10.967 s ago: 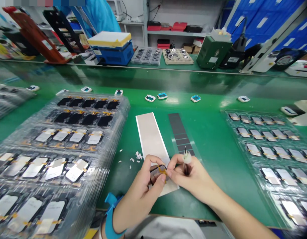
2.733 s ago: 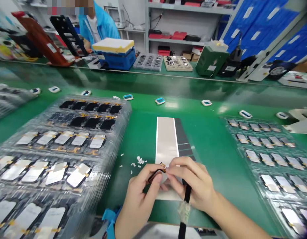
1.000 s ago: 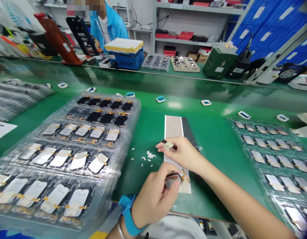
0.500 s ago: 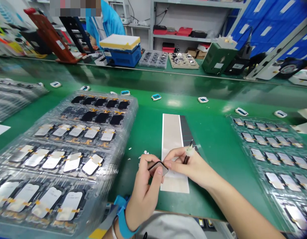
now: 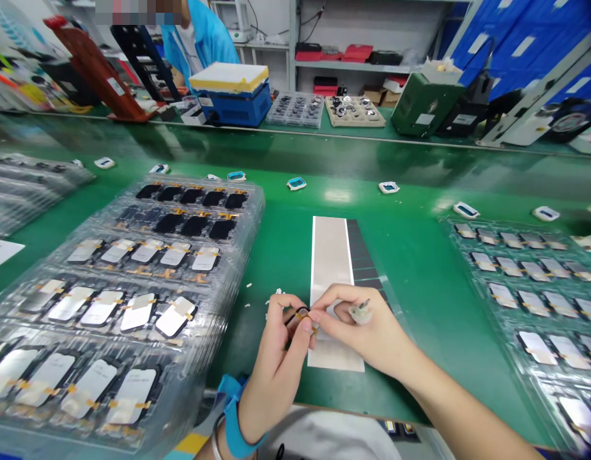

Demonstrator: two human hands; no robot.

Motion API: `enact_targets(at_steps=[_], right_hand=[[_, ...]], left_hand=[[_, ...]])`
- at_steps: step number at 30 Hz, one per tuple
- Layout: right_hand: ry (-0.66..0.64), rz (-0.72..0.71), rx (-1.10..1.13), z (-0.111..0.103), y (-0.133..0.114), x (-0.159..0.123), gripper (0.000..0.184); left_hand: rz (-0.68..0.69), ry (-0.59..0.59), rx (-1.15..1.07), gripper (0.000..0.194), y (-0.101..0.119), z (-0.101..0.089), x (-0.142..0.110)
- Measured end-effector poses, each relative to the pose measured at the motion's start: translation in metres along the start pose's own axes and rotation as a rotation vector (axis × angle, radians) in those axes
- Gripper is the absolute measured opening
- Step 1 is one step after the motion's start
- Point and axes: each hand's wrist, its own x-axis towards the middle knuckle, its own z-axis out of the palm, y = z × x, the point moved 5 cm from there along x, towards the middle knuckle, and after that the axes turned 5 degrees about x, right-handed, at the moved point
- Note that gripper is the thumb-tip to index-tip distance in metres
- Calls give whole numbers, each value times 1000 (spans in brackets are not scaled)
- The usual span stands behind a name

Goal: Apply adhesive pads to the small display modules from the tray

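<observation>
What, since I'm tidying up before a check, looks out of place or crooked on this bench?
Small white scraps lie loose on the green bench beyond the left hand, and one panel in the left-side tray sits twisted against its row neighbours.

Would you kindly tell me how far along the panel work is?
Perhaps done: panels in the right tray. In hand: one panel in the left hand, the right hand at its edge. Probably left: finishing that panel; I cannot tell about those in the left stack.
</observation>
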Motion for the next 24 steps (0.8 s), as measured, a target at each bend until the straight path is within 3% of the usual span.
enact_targets(at_steps=[8,13,15,18,22,24], right_hand=[[31,12,-51,-6,-4,-1,17],[230,-218,-130,-33,-19,-30,39],[338,-283,-174,-43,-13,-51,39],[431,-235,-174,-48,10,-79,35],[489,-178,-49,-44,38,-100,9],[501,-176,-9,-42,44,-103,6]], left_hand=[[1,19,104,21,0,0,2],[54,-35,226,11,8,4,4],[110,-105,348,10,13,8,2],[203,-230,588,10,24,14,-5],[407,-445,876,16,37,28,-22],[488,-553,998,17,36,34,-32]])
